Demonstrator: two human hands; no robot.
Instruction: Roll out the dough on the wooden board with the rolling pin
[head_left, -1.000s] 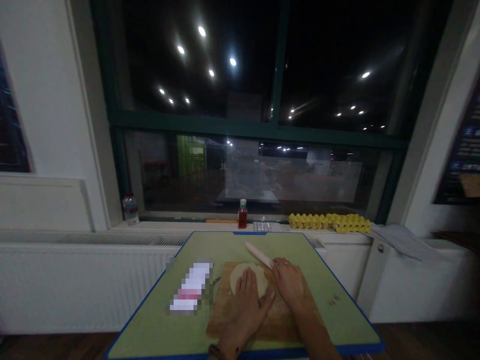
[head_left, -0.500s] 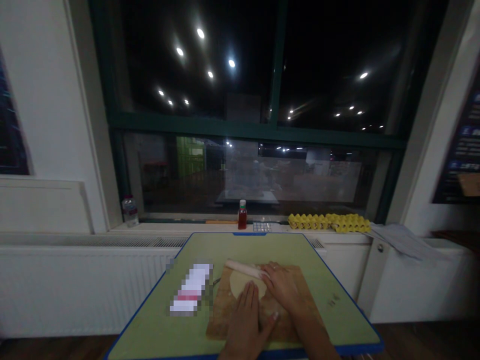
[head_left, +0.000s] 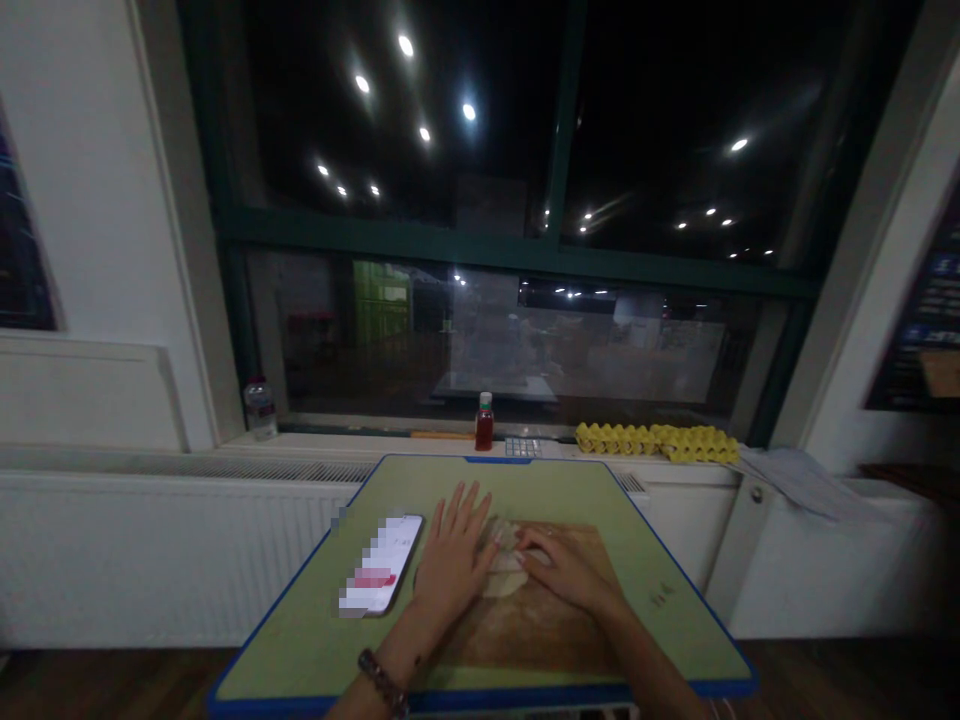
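On the wooden board (head_left: 555,635) lies a flattened round of dough (head_left: 504,585), partly covered by a pale rolling pin (head_left: 510,562). My right hand (head_left: 562,568) is closed around the right part of the pin. My left hand (head_left: 454,550) is spread flat with its fingers stretched out, over the pin's left end and the board's left edge. Its thumb is close to the pin; whether it touches cannot be made out. A whitish, blurred patch shows on the board behind the pin. The left hand hides the pin's left end.
A lit phone (head_left: 397,560) lies left of the board on the green table (head_left: 300,655). Along the windowsill stand a red-liquid bottle (head_left: 484,428), a clear bottle (head_left: 260,410) and yellow egg cartons (head_left: 656,441). Papers (head_left: 806,485) lie at the right.
My left hand has left the dough and moved forward and left, its fingers now spread. The rolling pin has turned more level and sits over the dough. My right hand stays on the pin.
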